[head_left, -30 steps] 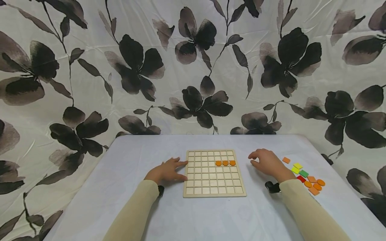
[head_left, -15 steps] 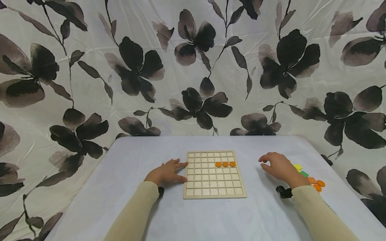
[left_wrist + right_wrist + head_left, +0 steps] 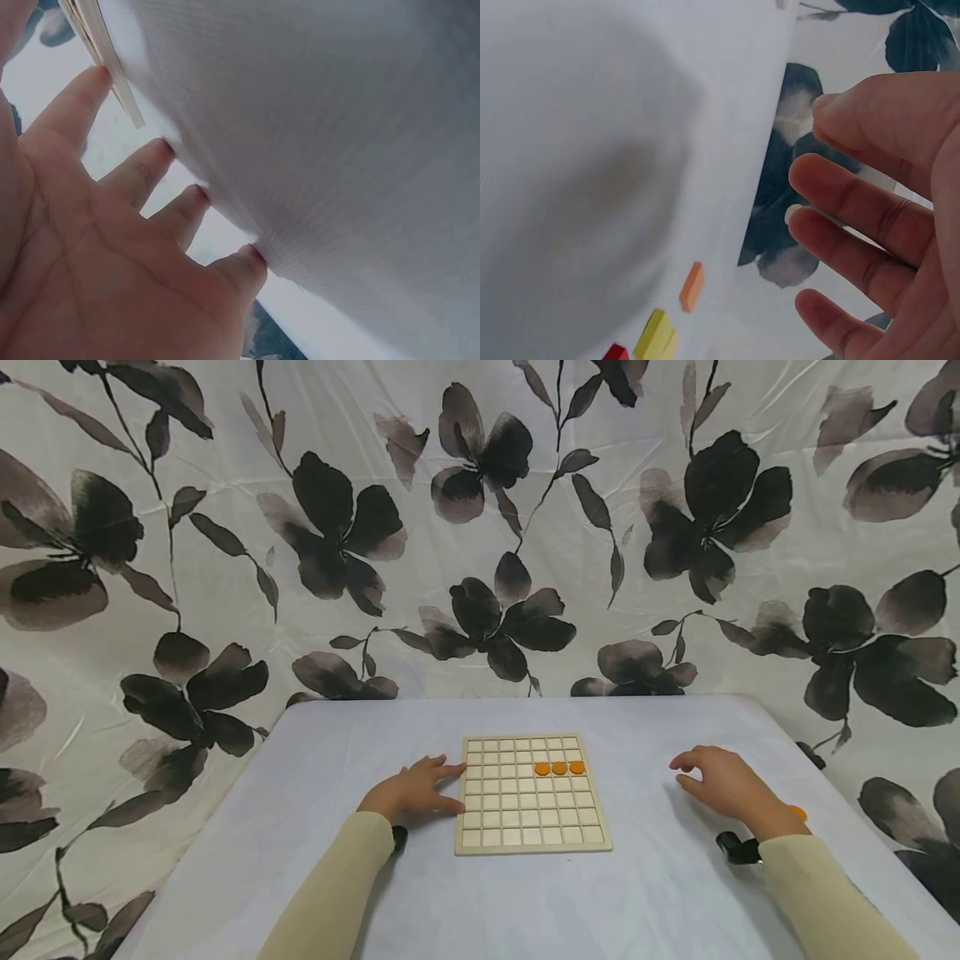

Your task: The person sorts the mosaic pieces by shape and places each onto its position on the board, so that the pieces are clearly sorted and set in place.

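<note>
A pale wooden grid board [image 3: 534, 849] lies mid-table with three orange discs [image 3: 559, 768] side by side in one row toward its right edge. My left hand [image 3: 412, 789] rests at the board's left edge, fingers spread and fairly straight. One fingertip meets the board's side in the left wrist view, and the other fingertips come down to the cloth. To the right of the board, my right hand [image 3: 727, 783] hovers over the table, fingers loosely bent and holding nothing. Below it in the right wrist view are an orange piece [image 3: 692, 286], yellow pieces [image 3: 654, 334] and a red piece [image 3: 616, 352].
White cloth covers the table [image 3: 360, 727]. Behind it hangs a floral-patterned sheet [image 3: 480, 485]. An orange disc [image 3: 799, 812] peeks out beside the right wrist; that arm hides the other loose pieces in the head view.
My right hand has moved rightward and slightly toward me, away from the board, and now covers most of the loose pieces. The left hand and the discs on the board stay in place.
</note>
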A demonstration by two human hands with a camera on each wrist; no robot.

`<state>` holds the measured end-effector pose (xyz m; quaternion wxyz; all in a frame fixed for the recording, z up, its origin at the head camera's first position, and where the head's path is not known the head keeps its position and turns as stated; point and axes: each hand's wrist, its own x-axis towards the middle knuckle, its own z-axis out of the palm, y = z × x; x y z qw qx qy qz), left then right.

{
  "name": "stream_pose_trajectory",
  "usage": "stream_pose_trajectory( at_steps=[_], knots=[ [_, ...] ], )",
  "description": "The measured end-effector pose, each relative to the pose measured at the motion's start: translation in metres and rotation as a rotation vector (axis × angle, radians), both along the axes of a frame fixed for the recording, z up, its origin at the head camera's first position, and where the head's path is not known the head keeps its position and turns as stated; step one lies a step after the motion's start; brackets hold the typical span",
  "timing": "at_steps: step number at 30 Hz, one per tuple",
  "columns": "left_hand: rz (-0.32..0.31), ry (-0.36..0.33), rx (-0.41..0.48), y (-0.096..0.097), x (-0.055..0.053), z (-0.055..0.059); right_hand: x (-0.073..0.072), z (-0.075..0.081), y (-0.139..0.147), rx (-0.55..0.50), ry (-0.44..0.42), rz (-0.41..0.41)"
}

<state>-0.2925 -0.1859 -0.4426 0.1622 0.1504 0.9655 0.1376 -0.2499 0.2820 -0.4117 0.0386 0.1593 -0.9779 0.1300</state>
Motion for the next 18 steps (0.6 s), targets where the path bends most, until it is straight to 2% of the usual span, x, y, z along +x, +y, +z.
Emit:
stream_pose_trajectory(
  at_steps=[9, 14, 18],
  knots=[
    [0.010, -0.001, 0.007, 0.000, 0.001, 0.001, 0.006, -0.005, 0.019, -0.021, -0.007, -0.042],
    [0.010, -0.004, -0.001, 0.001, 0.002, 0.002, 0.013, -0.004, 0.032, -0.040, -0.083, -0.094],
    [0.014, -0.010, 0.002, 0.003, 0.001, 0.002, 0.018, -0.003, 0.042, -0.034, -0.128, -0.106]
  ],
)
